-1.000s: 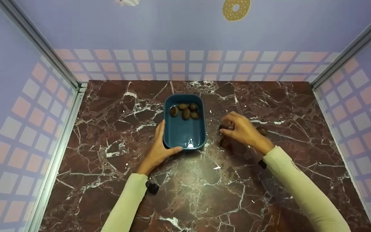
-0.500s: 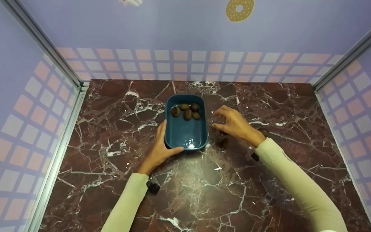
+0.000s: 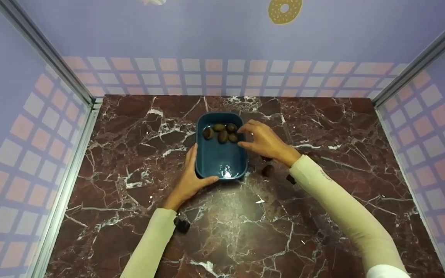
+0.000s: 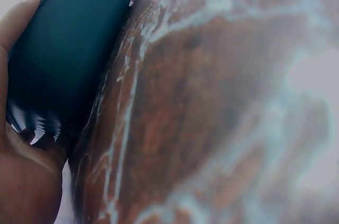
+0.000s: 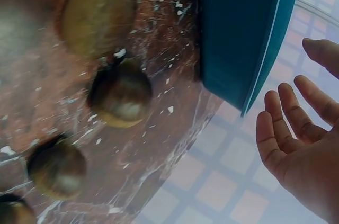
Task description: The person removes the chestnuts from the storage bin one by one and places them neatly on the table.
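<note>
A deep teal rectangular box (image 3: 222,160) stands on the marbled tabletop, with several brown chestnuts (image 3: 223,136) gathered at its far end. My left hand (image 3: 192,181) grips the box's near left corner, thumb over the near rim and fingers along the left wall. Above the box's right rim is my right hand (image 3: 263,141), fingers loosely bent and thumb apart. The right wrist view shows nothing between those fingers (image 5: 296,121). Right of the box, loose chestnuts (image 5: 121,96) lie on the table, some of them partly hidden by the right hand and forearm in the head view.
Purple panels with a pink-and-white check border (image 3: 214,73) enclose the table at the back and both sides. Metal rails (image 3: 66,170) run along the corners. The reddish-brown marbled tabletop (image 3: 222,235) reflects light in front of the box.
My right hand has moved left, from above the loose chestnuts to the box's right rim. The left hand and the box have stayed in place.
</note>
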`<state>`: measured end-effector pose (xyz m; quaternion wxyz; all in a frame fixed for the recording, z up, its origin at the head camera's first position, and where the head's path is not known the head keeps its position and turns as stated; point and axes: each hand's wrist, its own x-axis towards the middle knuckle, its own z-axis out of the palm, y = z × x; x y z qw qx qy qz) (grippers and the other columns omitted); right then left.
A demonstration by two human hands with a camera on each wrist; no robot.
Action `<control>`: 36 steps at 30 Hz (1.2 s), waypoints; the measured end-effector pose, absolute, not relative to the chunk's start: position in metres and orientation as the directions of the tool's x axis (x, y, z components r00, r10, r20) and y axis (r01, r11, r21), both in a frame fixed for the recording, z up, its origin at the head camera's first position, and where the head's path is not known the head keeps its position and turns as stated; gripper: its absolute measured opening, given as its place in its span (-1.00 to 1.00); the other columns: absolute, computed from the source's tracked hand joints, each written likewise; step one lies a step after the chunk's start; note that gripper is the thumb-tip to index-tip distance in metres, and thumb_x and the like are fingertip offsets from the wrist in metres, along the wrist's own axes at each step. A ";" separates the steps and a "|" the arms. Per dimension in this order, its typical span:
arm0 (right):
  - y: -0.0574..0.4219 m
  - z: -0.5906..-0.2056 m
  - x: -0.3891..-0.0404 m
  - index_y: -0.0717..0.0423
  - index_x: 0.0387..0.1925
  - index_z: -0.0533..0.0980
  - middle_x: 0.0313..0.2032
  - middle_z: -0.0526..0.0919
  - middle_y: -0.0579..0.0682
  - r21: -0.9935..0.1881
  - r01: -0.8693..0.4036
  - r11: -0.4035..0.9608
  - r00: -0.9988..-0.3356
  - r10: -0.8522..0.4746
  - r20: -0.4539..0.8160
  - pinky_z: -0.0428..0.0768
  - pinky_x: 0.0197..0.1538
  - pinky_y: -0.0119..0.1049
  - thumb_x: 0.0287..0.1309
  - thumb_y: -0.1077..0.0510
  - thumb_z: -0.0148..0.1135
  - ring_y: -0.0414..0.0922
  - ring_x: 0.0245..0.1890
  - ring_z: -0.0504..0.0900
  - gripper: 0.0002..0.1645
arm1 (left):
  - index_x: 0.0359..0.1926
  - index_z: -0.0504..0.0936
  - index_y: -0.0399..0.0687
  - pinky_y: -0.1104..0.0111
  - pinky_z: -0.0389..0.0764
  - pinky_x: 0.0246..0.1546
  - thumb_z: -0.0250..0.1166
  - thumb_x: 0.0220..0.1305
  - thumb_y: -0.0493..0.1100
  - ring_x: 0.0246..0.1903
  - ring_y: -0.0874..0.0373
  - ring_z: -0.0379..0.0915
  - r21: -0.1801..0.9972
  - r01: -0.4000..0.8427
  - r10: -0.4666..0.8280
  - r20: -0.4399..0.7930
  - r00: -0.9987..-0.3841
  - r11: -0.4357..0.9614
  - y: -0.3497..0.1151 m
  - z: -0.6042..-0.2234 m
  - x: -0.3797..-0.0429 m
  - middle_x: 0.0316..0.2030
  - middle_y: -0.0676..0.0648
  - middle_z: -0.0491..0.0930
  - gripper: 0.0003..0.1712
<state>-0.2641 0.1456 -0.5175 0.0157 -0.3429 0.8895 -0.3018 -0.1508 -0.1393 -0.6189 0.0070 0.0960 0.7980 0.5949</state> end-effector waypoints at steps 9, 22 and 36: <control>0.118 -0.522 -0.275 0.23 0.05 0.62 -0.05 0.60 0.12 -0.597 -0.597 0.536 -0.744 -0.649 0.161 0.61 -0.03 -0.09 0.18 0.04 0.47 0.17 -0.07 0.64 -0.52 | 0.64 -0.25 0.21 -0.18 -0.05 0.43 0.64 -0.08 0.19 0.54 -0.06 -0.28 0.950 0.148 0.167 0.105 -0.980 0.275 -0.140 -0.618 -0.149 0.60 -0.04 -0.26 0.51; 0.091 -0.542 -0.285 0.34 0.08 0.59 -0.01 0.57 0.28 -0.557 -0.573 0.601 -0.762 -0.640 0.094 0.59 -0.05 -0.01 0.13 0.21 0.48 0.13 -0.12 0.60 -0.51 | 0.64 -0.27 0.16 -0.19 -0.03 0.42 0.64 -0.05 0.13 0.55 -0.07 -0.30 0.947 0.164 0.180 0.116 -0.977 0.277 -0.139 -0.618 -0.150 0.59 -0.03 -0.28 0.50; 0.079 -0.560 -0.287 0.28 0.11 0.60 -0.01 0.53 0.15 -0.352 -0.641 0.682 -0.750 -0.655 0.099 0.51 0.17 0.03 0.10 0.19 0.52 0.09 -0.02 0.49 -0.46 | 0.64 -0.26 0.17 -0.14 -0.05 0.44 0.67 -0.10 0.12 0.54 -0.05 -0.25 0.944 0.163 0.165 0.118 -0.979 0.288 -0.139 -0.617 -0.150 0.59 0.00 -0.25 0.53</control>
